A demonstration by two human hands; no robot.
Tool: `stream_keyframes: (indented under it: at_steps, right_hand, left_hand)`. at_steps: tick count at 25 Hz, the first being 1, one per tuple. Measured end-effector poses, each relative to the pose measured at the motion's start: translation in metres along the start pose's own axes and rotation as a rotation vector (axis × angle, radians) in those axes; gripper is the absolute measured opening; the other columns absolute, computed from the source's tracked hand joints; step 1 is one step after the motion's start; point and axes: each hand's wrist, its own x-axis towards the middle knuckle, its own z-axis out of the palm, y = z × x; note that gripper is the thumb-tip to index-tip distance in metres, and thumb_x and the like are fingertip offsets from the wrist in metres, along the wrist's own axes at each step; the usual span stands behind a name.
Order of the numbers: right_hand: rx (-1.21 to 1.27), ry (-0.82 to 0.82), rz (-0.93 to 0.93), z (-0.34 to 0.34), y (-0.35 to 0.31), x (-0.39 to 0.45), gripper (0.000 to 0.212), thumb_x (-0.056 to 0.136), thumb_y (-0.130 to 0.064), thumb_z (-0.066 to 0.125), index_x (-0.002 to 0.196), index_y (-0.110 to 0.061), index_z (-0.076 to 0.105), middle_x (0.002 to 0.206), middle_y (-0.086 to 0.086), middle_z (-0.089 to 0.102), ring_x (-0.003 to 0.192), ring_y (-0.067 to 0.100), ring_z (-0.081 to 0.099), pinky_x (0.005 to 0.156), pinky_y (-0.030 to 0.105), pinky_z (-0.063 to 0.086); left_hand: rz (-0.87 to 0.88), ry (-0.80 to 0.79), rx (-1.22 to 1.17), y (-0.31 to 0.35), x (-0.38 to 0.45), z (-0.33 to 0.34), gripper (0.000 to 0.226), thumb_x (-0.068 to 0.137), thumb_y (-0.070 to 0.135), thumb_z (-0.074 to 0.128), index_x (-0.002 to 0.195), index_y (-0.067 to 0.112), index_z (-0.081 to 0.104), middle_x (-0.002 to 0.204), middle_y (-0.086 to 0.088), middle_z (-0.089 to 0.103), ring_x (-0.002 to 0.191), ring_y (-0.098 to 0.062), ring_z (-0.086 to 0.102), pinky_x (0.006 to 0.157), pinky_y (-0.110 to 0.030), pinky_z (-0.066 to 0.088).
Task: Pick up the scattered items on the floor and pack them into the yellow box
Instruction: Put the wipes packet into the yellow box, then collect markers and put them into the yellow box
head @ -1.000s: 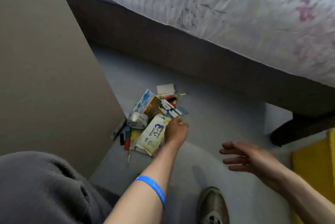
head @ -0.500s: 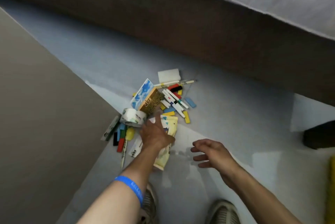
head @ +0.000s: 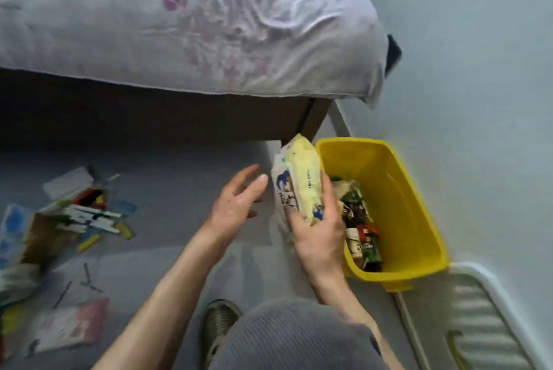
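Note:
My right hand grips a yellow and white soft packet and holds it upright at the left rim of the yellow box. The box stands on the floor by the wall and holds several small items at its near end. My left hand hovers just left of the packet with relaxed fingers, holding nothing. A pile of scattered items lies on the floor at the left: markers, coloured blocks, a white pad and a blue-and-brown box.
The bed with its dark frame overhangs the floor behind the pile and box. A pink and white packet and thin sticks lie near left. My shoe and knee are below. A white ribbed object sits by the wall, right.
The packet left the pile, passed from my left hand to my right, and now stands beside the yellow box. The view swung right, bringing the box into sight.

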Motion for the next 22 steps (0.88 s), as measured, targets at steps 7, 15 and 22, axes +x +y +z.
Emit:
stream_keyframes:
  at_steps: [7,15,22]
  right_hand:
    - [-0.657,-0.24,0.072,-0.077,0.034,0.033,0.073,0.091,-0.056,0.052,0.153,-0.032,0.021,0.164,0.001,0.007,0.15,0.025,0.008,0.12,0.046,0.016]
    - [-0.398,-0.853,-0.088,0.062,-0.004,-0.005,0.04,0.091,-0.041,0.06,0.13,-0.033,0.056,0.138,-0.008,0.055,0.122,0.013,0.054,0.097,0.03,0.043]
    - [-0.444,-1.204,-0.342,0.208,-0.03,-0.043,0.031,0.09,-0.038,0.059,0.119,-0.029,0.064,0.122,-0.01,0.066,0.095,0.009,0.063,0.081,0.025,0.049]
  left_hand:
    - [0.079,0.113,0.277,0.0,-0.009,0.05,0.05,0.094,0.043,0.055,0.14,0.026,0.048,0.13,0.005,0.058,0.116,-0.007,0.054,0.097,-0.027,0.043]
    - [-0.057,0.413,0.308,-0.038,-0.032,-0.064,0.051,0.093,0.036,0.059,0.141,0.022,0.048,0.133,-0.005,0.058,0.116,-0.015,0.056,0.089,-0.022,0.038]
    - [-0.297,0.705,0.28,-0.105,-0.054,-0.215,0.044,0.089,0.025,0.059,0.133,0.024,0.054,0.126,-0.006,0.061,0.112,-0.023,0.058,0.097,-0.038,0.048]
